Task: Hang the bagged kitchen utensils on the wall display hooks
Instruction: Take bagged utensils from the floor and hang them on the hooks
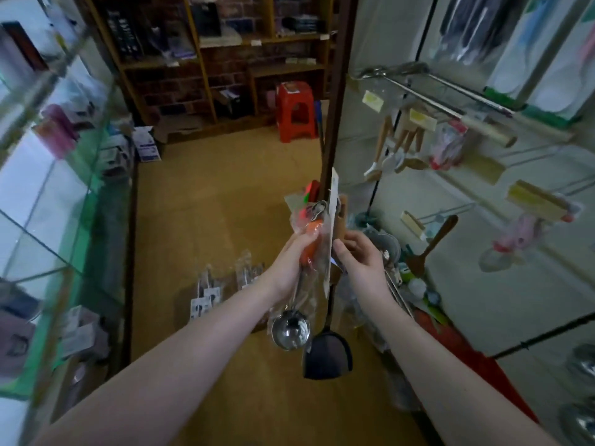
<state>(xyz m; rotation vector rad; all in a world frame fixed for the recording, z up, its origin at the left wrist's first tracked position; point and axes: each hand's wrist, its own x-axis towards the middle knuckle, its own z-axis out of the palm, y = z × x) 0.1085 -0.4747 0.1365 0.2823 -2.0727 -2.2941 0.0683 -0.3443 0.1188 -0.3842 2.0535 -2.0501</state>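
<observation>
Left hand (294,257) grips a bagged ladle (291,329), right hand (362,255) seemingly pinches a bagged spatula (326,355), both mid-frame, unhung; wall hooks (450,210) at right carry some, more bags (206,292) wait lower centre

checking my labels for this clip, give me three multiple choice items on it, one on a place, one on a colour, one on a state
1. Where does the red stool stand?
A. on the floor by the wooden shelves at the back
B. on top of the glass counter
C. under the person's arms

2. What colour is the handle of the bagged ladle?
A. blue
B. orange
C. white

3. What is the left hand doing?
A. lying flat and open
B. gripping the bagged ladle
C. touching a wall hook

Answers:
1 A: the red stool sits on the floor beside the wooden shelves.
2 B: the bagged ladle shows orange just above the fingers.
3 B: the left hand is curled round the handle through the bag.
</observation>
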